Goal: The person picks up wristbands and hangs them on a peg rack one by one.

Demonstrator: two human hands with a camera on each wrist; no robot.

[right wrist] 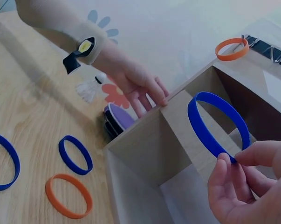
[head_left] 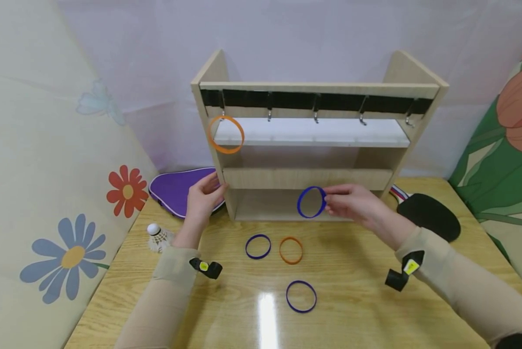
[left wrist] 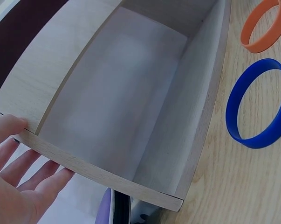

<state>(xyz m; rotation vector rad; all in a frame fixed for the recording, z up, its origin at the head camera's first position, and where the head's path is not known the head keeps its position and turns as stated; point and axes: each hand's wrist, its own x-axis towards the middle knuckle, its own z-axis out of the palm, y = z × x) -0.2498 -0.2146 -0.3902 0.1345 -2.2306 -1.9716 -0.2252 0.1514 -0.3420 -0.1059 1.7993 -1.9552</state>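
Note:
My right hand (head_left: 354, 206) pinches a blue wristband (head_left: 299, 203) between thumb and fingertips, holding it upright before the lower part of a small wooden shelf (head_left: 304, 179). In the right wrist view the whole loop of this band (right wrist: 201, 126) shows. My left hand (head_left: 203, 196) holds the shelf's left side panel, thumb at the front edge and fingers along the outer face, as the left wrist view shows. An orange wristband (head_left: 242, 138) hangs from the leftmost of several metal hooks on the shelf's black strip (head_left: 337, 102).
On the table (head_left: 352, 300) lie two blue wristbands (head_left: 246, 248) and an orange wristband (head_left: 291, 262). A shuttlecock (head_left: 158, 237) and a purple case (head_left: 173, 186) are at the left. Right of the shelf lies a black table tennis paddle (head_left: 431, 215).

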